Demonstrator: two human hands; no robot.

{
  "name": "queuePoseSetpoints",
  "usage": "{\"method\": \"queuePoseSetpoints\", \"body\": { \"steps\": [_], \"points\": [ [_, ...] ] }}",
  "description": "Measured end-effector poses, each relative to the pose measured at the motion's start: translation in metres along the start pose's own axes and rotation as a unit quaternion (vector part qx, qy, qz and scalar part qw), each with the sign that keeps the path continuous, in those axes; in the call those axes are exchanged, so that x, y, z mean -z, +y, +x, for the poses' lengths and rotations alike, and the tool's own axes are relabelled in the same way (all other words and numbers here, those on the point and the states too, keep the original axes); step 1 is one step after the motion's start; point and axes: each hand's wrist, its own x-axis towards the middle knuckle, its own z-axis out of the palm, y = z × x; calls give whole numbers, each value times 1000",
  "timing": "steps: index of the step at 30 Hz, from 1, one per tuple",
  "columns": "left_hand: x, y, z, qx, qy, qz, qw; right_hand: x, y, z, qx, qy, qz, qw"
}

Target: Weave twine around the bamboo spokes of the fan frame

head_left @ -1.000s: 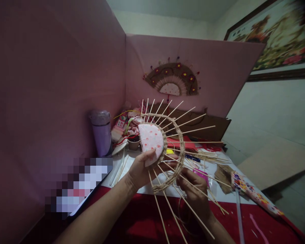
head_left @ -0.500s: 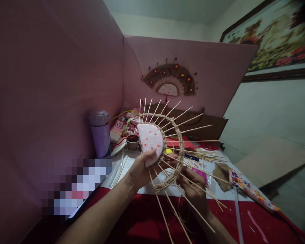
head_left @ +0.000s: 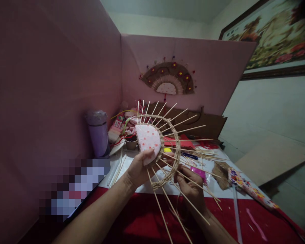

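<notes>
From the head view, the left hand (head_left: 138,169) grips a half-made fan of thin bamboo skewers (head_left: 167,142), thumb clamped on its pink spotted half-round fabric hub (head_left: 148,141), holding it up on edge above the surface (head_left: 218,189). The skewers splay from the hub between twelve and five o'clock, and a tan twine band (head_left: 177,149) woven through them curves around the hub. The straight edge of the piece runs from twelve down to six o'clock. The right hand (head_left: 190,188) sits lower, at about four o'clock from the hub, behind the lower skewers; its fingers look pinched, probably on the loose twine, though the sticks hide the grip. The left hand is the nearer one to the hub; the right is nearer the band's free end at about five o'clock. At nine o'clock stands a lilac plastic tumbler (head_left: 98,134); on the pink partition at twelve hangs a finished brown fan (head_left: 167,79).
</notes>
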Motion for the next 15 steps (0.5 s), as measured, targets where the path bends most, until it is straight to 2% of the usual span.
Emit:
{"method": "queuePoseSetpoints", "body": {
  "steps": [15],
  "points": [
    [0,0,1,-5,10,-4,1000,1,10,-1,11,-7,-53,999]
  ]
}}
